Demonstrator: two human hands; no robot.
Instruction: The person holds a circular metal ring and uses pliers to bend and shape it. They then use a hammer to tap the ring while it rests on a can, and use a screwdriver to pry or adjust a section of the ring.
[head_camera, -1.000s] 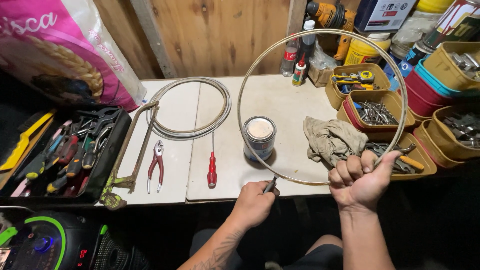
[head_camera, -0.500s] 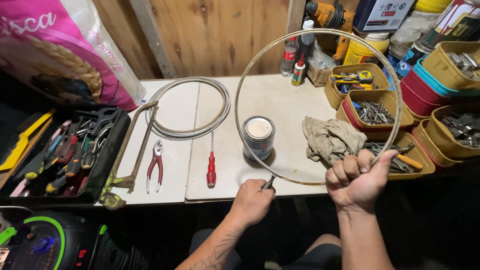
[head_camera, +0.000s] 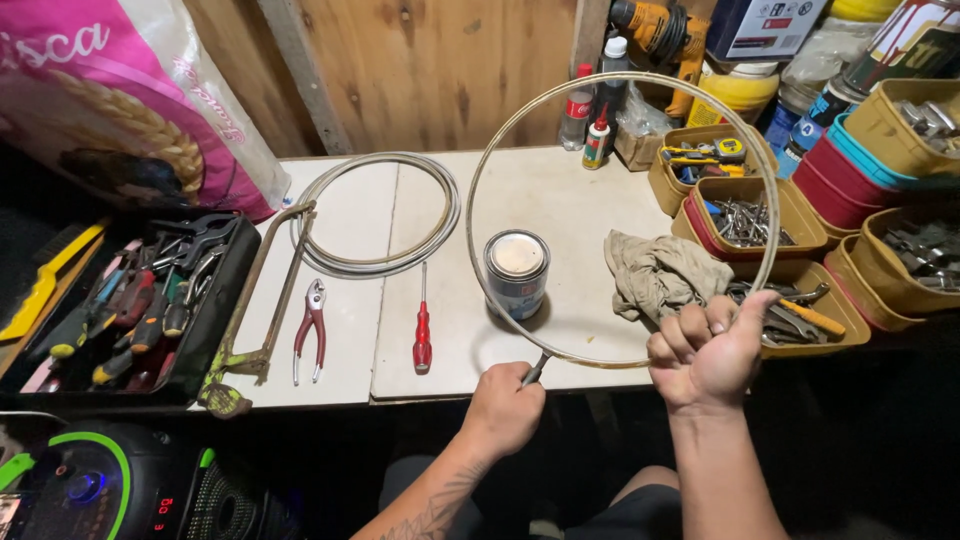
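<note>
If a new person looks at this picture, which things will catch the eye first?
First, the big loop of pale cable held up over the table middle, gripped by the right hand and left hand. Then the pink sack at far left and the red screwdriver beside the small tin.

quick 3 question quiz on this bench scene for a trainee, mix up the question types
1. True or false: the right hand grips the large bent loop of pale cable.
2. Which lies nearest the round metal tin: A red-handled screwdriver, B red-handled pliers, C green-framed hacksaw?
3. What does the left hand hold?

Key: 1 true. 2 A. 3 The cable loop's dark end, in a closed grip.
</note>
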